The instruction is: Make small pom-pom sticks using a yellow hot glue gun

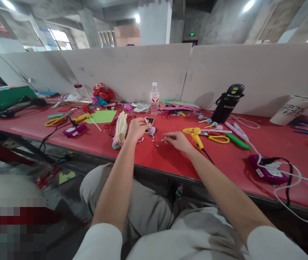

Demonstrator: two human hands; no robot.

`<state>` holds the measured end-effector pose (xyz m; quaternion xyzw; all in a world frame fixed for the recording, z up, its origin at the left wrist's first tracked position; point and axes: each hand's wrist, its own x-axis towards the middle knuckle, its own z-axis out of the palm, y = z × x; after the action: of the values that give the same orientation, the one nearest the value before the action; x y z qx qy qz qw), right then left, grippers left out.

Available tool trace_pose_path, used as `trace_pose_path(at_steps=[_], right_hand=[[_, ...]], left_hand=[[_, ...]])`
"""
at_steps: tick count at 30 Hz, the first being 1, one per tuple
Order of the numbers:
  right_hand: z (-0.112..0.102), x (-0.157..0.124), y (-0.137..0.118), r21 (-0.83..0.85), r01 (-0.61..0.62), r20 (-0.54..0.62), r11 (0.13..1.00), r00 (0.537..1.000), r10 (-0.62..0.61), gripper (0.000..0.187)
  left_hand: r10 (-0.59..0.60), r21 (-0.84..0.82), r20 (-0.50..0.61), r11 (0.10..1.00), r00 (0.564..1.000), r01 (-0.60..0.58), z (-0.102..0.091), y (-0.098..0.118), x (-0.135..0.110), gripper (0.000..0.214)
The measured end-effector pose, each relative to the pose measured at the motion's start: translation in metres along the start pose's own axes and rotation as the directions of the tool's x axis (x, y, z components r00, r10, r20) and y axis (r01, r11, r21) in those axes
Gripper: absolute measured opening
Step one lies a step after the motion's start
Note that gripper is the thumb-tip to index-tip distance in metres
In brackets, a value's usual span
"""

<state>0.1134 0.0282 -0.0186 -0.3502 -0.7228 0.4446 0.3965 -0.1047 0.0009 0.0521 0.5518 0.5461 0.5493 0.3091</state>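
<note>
Your left hand (137,128) pinches a small purple craft piece (152,130) over the red counter (148,151); right hand (176,140) rests loosely open beside the yellow glue gun (195,134).

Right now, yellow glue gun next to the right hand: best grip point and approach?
Take the yellow glue gun by its handle, the part angled toward the person with the black cord trailing off its end. Probably come from the near side with the right hand, which lies just beside it. Keep off the nozzle end, which points left.
</note>
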Motion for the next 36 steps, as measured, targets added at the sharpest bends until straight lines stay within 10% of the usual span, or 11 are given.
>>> trace_pose_path(at_steps=[19,36], right_hand=[[-0.001,-0.011,-0.026,0.400,-0.105,0.054,0.910,0.994,0.091,0.041],[0.008,-0.014,-0.038,0.016,0.156,-0.126,0.988,0.980,-0.153,0.034]], left_hand=[[-0.058,-0.106,0.009,0.993,0.998,0.058,0.001,0.005,-0.001,0.032],[-0.075,-0.077,0.048,0.994,0.996,0.079,0.008,0.005,-0.004,0.025]])
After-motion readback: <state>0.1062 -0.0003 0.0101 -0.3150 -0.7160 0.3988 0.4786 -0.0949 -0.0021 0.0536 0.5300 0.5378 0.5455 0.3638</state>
